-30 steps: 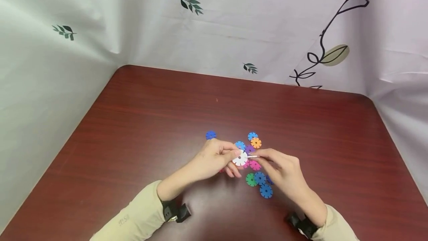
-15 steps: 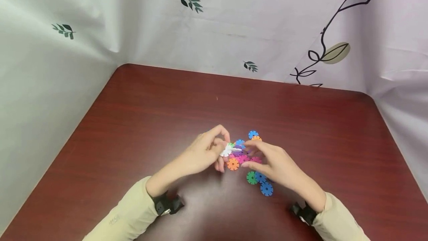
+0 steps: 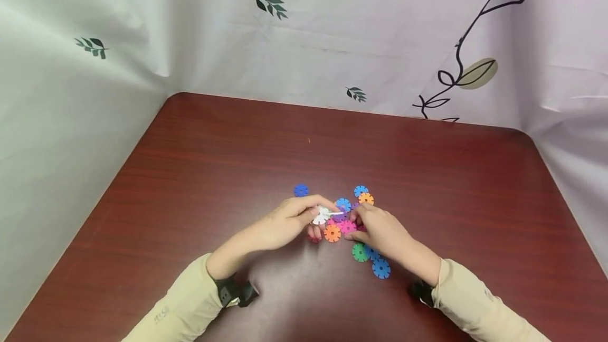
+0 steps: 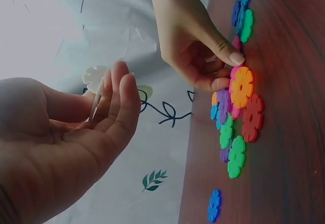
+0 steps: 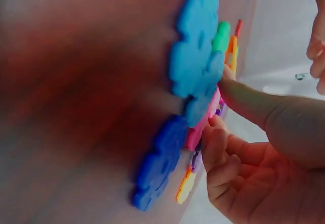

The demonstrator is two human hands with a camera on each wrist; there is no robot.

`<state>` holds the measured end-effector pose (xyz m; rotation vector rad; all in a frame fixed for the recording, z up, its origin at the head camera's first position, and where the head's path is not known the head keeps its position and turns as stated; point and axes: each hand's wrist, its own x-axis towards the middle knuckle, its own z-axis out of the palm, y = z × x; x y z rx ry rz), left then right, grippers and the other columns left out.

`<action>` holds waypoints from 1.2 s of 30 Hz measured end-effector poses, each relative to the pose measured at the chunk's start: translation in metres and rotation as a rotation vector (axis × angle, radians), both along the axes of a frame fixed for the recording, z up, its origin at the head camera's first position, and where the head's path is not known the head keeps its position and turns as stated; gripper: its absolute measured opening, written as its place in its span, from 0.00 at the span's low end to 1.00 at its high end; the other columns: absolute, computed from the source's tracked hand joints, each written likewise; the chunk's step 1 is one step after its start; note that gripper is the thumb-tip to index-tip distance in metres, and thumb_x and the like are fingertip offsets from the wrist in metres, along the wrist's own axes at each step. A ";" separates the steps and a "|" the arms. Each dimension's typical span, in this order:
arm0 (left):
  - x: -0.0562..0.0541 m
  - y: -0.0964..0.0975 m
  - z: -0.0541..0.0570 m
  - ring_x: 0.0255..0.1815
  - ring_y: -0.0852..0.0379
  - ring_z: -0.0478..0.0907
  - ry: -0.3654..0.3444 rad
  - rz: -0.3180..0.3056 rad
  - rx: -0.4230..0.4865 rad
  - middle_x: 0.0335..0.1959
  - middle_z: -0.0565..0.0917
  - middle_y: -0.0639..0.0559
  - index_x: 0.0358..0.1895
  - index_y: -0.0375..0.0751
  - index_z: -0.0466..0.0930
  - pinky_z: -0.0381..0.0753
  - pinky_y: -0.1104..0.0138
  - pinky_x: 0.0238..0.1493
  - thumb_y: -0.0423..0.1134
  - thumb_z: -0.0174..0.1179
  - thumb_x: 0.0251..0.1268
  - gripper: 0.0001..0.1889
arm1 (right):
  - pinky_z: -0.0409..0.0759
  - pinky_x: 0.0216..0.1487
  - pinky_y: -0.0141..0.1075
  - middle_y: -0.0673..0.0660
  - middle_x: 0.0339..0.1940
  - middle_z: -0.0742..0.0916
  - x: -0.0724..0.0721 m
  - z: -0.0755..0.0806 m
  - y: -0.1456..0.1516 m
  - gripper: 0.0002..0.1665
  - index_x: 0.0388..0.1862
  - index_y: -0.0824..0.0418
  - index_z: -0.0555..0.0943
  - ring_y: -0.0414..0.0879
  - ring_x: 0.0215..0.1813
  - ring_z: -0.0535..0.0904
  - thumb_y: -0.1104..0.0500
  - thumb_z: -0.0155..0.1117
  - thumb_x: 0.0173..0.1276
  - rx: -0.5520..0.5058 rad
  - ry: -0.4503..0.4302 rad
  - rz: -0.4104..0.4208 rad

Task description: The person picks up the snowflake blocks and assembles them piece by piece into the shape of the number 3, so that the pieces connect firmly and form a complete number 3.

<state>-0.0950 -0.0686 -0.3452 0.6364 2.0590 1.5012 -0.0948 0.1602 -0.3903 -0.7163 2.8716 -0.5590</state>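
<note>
My left hand [image 3: 284, 224] is raised over the pile, pinching two white interlocking discs [image 3: 320, 216] between thumb and fingers. One shows its flat face, the other stands edge-on, joined to it. My right hand [image 3: 386, 233] is down at the pile, its thumb and curled fingers at the edges of a pink interlocking disc [image 5: 198, 132]. Part of that disc is hidden by the hand in the head view. Beside the fingers lie another pink disc [image 3: 348, 227], an orange disc [image 3: 332, 233] and a purple disc [image 3: 340, 214].
Nearer the front lie a green disc [image 3: 359, 252] and a blue disc [image 3: 381, 268]. A second orange disc [image 3: 366, 199] is behind the right hand, and a dark blue disc [image 3: 301, 190] sits apart at the left. The brown table [image 3: 237, 146] meets a pale curtain [image 3: 309, 41].
My left hand has moved left with the joined white discs. The right hand has let go of them, opened, then come down onto the pile with its fingers curling at a pink disc.
</note>
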 end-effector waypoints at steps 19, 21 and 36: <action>0.003 0.001 -0.007 0.30 0.40 0.82 -0.008 -0.015 0.130 0.30 0.84 0.39 0.48 0.42 0.79 0.81 0.53 0.32 0.35 0.56 0.67 0.09 | 0.71 0.16 0.36 0.63 0.21 0.80 0.027 0.039 0.010 0.09 0.42 0.67 0.73 0.50 0.19 0.77 0.61 0.48 0.74 -0.829 -0.470 0.089; 0.003 0.003 -0.007 0.29 0.41 0.82 0.020 -0.010 0.133 0.29 0.84 0.40 0.47 0.42 0.79 0.82 0.54 0.32 0.35 0.56 0.66 0.09 | 0.73 0.18 0.38 0.62 0.20 0.79 0.029 0.042 0.010 0.08 0.41 0.66 0.73 0.49 0.18 0.77 0.62 0.48 0.74 -0.848 -0.472 0.095; 0.008 0.008 0.000 0.24 0.61 0.82 0.155 -0.056 0.075 0.25 0.82 0.52 0.43 0.46 0.82 0.72 0.72 0.21 0.37 0.58 0.65 0.07 | 0.67 0.14 0.32 0.52 0.14 0.77 0.030 0.056 0.020 0.06 0.32 0.59 0.76 0.47 0.14 0.70 0.63 0.54 0.71 -0.718 -0.448 0.173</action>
